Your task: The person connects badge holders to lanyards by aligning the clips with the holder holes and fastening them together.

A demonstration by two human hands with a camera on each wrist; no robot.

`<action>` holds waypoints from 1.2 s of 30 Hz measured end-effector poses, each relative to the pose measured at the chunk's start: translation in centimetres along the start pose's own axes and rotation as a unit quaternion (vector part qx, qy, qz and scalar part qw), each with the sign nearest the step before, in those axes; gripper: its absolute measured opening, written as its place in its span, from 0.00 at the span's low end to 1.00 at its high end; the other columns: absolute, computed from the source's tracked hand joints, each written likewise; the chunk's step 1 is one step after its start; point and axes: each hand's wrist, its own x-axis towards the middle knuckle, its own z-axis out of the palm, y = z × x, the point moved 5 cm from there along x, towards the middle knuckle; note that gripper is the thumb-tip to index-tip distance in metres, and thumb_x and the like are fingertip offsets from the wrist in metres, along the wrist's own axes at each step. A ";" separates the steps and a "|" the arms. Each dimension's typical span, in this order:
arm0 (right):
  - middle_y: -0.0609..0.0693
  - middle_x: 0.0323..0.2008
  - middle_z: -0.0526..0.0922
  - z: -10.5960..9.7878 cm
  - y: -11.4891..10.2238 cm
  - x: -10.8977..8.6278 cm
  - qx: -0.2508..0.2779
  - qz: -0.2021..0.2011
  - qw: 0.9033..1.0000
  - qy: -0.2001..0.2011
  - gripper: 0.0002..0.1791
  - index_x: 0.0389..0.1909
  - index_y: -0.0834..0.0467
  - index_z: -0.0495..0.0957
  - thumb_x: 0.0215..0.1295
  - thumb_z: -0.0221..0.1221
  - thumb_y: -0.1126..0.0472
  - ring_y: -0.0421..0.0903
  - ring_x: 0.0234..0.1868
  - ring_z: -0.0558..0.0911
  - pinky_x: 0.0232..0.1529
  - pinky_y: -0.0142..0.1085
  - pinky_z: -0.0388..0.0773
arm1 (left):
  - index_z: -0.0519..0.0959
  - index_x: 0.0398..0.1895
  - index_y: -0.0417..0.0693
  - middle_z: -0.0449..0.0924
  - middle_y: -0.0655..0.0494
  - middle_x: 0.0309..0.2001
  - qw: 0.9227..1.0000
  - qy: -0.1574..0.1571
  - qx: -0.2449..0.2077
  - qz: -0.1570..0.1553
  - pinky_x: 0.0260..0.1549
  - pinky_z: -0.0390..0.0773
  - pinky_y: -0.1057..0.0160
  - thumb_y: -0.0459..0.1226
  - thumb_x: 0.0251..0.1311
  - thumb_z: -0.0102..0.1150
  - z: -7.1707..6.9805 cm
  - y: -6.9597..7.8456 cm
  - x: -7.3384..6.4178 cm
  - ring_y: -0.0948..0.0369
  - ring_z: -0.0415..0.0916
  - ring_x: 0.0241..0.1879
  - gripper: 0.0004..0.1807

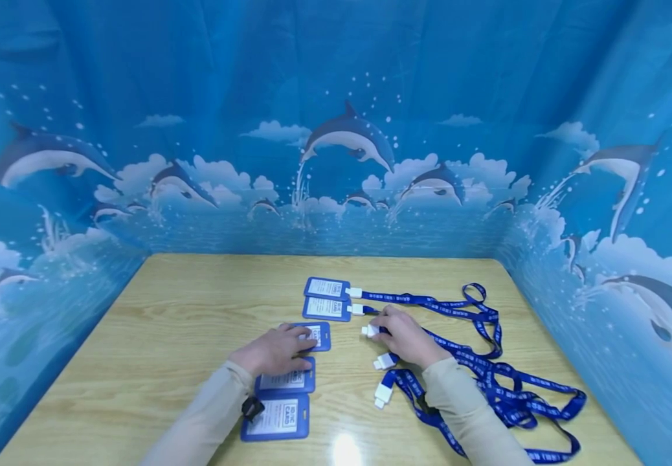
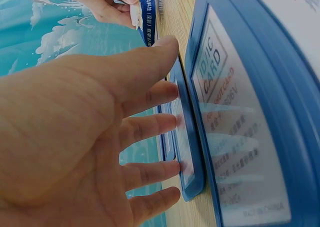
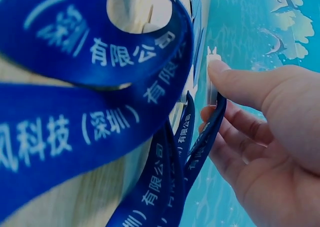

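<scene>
fingers and thumb of our right hand (image 1: 404, 333) pinch a white clip (image 1: 369, 331) at the end of a blue lanyard (image 1: 449, 347) printed with white characters, and the clip's free end points left, toward the cards. our left hand (image 1: 274, 353) is relaxed, its fingers stretched out and slightly apart, reaching over a blue card holder (image 1: 323, 336) nearest the held clip, with a gap between the 2. we cannot tell whether the left thumb touches the middle card holder (image 1: 283, 383), which lies just beside, partly under the hand. closest to us is another card holder (image 1: 274, 421), face up, its insert reading "id/ic card". farther off, 2 card holders (image 1: 325, 288) lie side by side, joined by white clips (image 1: 355, 293) to lanyards trailing right. 2 loose clips (image 1: 383, 393) rest near our right forearm, and their straps run into a tangle at the right of the wooden tabletop (image 1: 196, 298). we see a small black device (image 1: 252, 409) at our left wrist, and a blue dolphin-print curtain (image 1: 336, 58) surrounds the back and sides.
</scene>
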 end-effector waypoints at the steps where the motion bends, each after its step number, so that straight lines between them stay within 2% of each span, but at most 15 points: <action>1: 0.46 0.42 0.80 0.0 -0.1 0.0 -0.001 -0.004 1.000 0.000 0.15 0.52 0.57 0.85 0.66 0.67 0.60 0.41 0.41 0.79 0.44 0.38 0.81 | 0.71 0.72 0.59 0.63 0.53 0.76 1.000 0.000 0.000 0.000 0.74 0.61 0.40 0.55 0.69 0.57 0.1 0.0 0.1 0.46 0.56 0.76 0.31; 13: 0.46 0.42 0.80 0.3 -0.1 0.1 -0.002 -0.012 1.000 -0.006 0.15 0.53 0.57 0.85 0.66 0.66 0.60 0.39 0.40 0.78 0.43 0.37 0.80 | 0.70 0.73 0.65 0.61 0.56 0.77 1.000 -0.006 -0.008 -0.009 0.74 0.61 0.41 0.56 0.67 0.58 0.3 0.4 0.5 0.48 0.56 0.76 0.31; 21: 0.45 0.42 0.79 0.4 -0.2 0.2 0.002 0.012 1.000 -0.025 0.16 0.54 0.56 0.85 0.67 0.66 0.59 0.40 0.41 0.78 0.44 0.38 0.80 | 0.69 0.73 0.65 0.60 0.56 0.77 1.000 -0.005 -0.005 0.000 0.73 0.62 0.41 0.56 0.67 0.59 0.3 0.7 0.7 0.49 0.56 0.76 0.32; 31: 0.45 0.43 0.80 0.4 -0.6 0.3 -0.005 -0.001 1.000 -0.019 0.15 0.53 0.57 0.85 0.66 0.66 0.61 0.40 0.42 0.79 0.44 0.38 0.81 | 0.69 0.73 0.65 0.61 0.56 0.77 1.000 -0.007 0.000 0.008 0.73 0.63 0.41 0.57 0.66 0.59 0.2 1.0 0.8 0.49 0.56 0.76 0.32; 36: 0.45 0.44 0.80 0.7 -0.8 0.3 -0.013 -0.006 1.000 -0.017 0.14 0.51 0.56 0.86 0.66 0.67 0.60 0.41 0.44 0.80 0.46 0.38 0.82 | 0.69 0.73 0.67 0.60 0.58 0.78 1.000 -0.014 0.002 -0.004 0.73 0.62 0.40 0.57 0.66 0.59 0.4 1.2 1.0 0.49 0.55 0.77 0.33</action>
